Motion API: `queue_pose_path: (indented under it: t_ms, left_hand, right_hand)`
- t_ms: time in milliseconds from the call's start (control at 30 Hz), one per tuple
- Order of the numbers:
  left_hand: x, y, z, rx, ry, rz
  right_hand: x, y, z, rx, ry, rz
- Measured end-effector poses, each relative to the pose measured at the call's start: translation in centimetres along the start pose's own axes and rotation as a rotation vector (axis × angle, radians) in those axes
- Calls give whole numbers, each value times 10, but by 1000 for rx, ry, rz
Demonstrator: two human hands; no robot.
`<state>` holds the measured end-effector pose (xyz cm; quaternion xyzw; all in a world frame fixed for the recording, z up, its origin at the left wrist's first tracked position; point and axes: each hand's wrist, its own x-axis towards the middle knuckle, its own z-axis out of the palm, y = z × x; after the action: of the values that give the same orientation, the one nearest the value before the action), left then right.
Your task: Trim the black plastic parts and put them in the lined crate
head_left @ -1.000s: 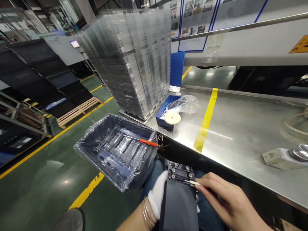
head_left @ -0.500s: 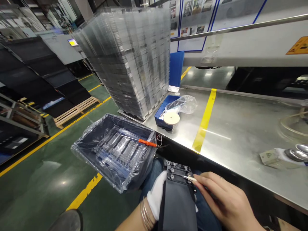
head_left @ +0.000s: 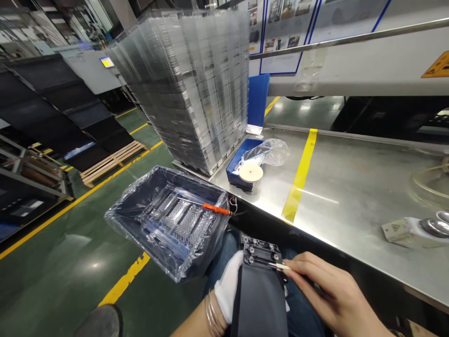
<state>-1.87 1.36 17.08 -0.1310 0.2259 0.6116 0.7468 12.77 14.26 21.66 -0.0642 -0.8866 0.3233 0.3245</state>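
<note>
A long black flat part (head_left: 261, 295) rests over my lap, its far end carrying a bracket with small screws. My left hand (head_left: 228, 285), in a white glove with bangles on the wrist, grips the part's left edge from below. My bare right hand (head_left: 328, 292) pinches a thin white-tipped tool (head_left: 278, 266), its tip touching the bracket's right side.
A dark bin lined with clear plastic (head_left: 168, 220) sits left of my knee, holding clear trays and an orange-handled tool (head_left: 215, 209). A steel table (head_left: 351, 187) with a yellow stripe carries a blue box (head_left: 245, 164), a tall stack of clear trays (head_left: 189, 89) and a grey device (head_left: 414, 229).
The tool tip in my right hand has shifted slightly along the bracket's right side, first up, then back down. My left hand keeps its hold.
</note>
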Motion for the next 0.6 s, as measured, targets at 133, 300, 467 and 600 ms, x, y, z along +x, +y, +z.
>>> queue_pose_path:
  t_ms: [133,300,467,600]
  left_hand:
    - [4,2,-16,41,-14,-22]
    - [12,-1,-33,25,-19,51]
    - [10,4,-31,43,50,39]
    - [0,11,-31,57,78,52]
  right_hand:
    - [0,2,2,-41,1,0]
    - [2,8,0,65,-25,-3]
    - [-1,4,6,-45,11,-4]
    - [-6,-2,16,-197,154,-33]
